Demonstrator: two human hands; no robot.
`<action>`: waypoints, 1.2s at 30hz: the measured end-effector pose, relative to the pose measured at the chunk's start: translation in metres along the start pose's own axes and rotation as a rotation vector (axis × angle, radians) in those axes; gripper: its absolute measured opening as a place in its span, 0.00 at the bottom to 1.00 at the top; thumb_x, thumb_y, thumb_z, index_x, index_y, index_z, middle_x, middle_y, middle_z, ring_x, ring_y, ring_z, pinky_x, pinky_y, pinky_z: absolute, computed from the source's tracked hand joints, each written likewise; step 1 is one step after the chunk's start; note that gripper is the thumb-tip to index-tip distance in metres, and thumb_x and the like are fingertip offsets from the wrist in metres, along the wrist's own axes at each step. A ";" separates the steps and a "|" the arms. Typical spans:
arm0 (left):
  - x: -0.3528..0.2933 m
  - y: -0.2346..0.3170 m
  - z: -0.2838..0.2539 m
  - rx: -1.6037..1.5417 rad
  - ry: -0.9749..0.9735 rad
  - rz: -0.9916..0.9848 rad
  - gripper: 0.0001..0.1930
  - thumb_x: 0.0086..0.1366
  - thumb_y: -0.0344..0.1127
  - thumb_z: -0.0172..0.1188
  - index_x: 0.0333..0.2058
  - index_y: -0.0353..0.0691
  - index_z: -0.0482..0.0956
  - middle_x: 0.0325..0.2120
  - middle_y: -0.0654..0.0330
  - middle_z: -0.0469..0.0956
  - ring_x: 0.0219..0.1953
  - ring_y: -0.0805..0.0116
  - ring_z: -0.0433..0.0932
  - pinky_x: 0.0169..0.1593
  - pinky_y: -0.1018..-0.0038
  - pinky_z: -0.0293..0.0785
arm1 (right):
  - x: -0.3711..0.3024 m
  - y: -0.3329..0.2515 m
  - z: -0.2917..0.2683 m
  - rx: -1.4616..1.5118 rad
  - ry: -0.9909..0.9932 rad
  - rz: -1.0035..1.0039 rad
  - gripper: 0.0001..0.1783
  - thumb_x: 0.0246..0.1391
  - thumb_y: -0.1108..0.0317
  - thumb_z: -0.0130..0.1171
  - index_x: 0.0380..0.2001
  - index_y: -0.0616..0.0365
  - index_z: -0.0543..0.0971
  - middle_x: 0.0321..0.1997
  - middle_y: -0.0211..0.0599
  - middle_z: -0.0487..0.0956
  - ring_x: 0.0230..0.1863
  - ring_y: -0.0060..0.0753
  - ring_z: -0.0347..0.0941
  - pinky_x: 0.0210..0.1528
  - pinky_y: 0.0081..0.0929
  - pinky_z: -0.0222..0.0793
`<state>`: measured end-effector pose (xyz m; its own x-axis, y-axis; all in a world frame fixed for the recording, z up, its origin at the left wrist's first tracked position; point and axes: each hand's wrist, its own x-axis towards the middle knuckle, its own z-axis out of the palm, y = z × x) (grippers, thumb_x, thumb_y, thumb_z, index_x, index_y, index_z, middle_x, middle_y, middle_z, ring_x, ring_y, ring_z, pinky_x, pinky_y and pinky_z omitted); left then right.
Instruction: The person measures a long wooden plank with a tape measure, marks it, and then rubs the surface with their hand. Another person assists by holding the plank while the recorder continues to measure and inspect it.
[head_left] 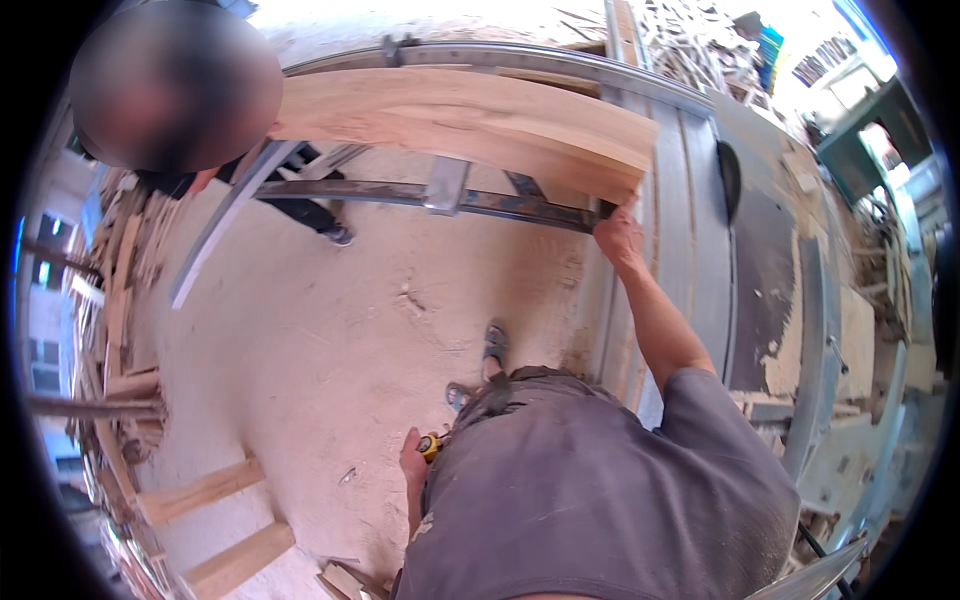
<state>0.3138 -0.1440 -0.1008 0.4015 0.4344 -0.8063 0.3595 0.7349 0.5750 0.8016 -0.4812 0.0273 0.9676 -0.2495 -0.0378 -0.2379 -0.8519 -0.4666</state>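
Note:
A long, thick wooden board [470,115] lies across the metal frame of a sliding table saw, in front of me. At its right end, my right hand [622,238] is closed on the near corner, with the arm stretched forward. Low beside my left hip, my left hand [410,462] is closed around a yellow and black tape measure [430,446]. No drawn-out tape shows. Another person [325,222] stands by the board's left end, and part of that person's hand shows close to it.
A dark round disc [728,182] stands up from the saw table [675,260] on the right. Beneath the board runs a steel support arm [400,192]. Two short planks [240,560] lie on the dusty floor [330,380] at lower left, near stacked timber [120,280].

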 end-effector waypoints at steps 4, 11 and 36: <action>-0.037 0.028 0.041 -0.023 0.011 -0.045 0.24 0.73 0.50 0.50 0.41 0.28 0.77 0.28 0.45 0.81 0.29 0.51 0.81 0.37 0.58 0.80 | -0.005 -0.046 0.022 0.047 -0.014 -0.123 0.53 0.50 0.65 0.58 0.72 0.68 0.41 0.40 0.60 0.83 0.43 0.63 0.80 0.49 0.51 0.74; -0.051 0.029 0.042 -0.110 0.048 -0.042 0.26 0.71 0.51 0.52 0.41 0.26 0.77 0.29 0.44 0.80 0.30 0.49 0.80 0.38 0.56 0.81 | -0.037 -0.119 0.034 0.132 -0.167 -0.401 0.43 0.55 0.64 0.54 0.72 0.58 0.51 0.41 0.64 0.81 0.44 0.68 0.78 0.48 0.54 0.73; 0.071 -0.170 -0.171 1.736 0.062 0.482 0.12 0.60 0.43 0.54 0.25 0.44 0.80 0.29 0.52 0.78 0.39 0.53 0.79 0.39 0.56 0.73 | -0.115 0.083 -0.002 0.047 0.096 -0.837 0.23 0.41 0.81 0.56 0.45 0.59 0.79 0.55 0.44 0.77 0.64 0.54 0.65 0.68 0.46 0.58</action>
<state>0.1373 -0.1491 -0.2790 0.7124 0.4690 -0.5220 0.6285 -0.7574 0.1772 0.6701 -0.5244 -0.0057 0.8113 0.4157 0.4110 0.5602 -0.7537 -0.3436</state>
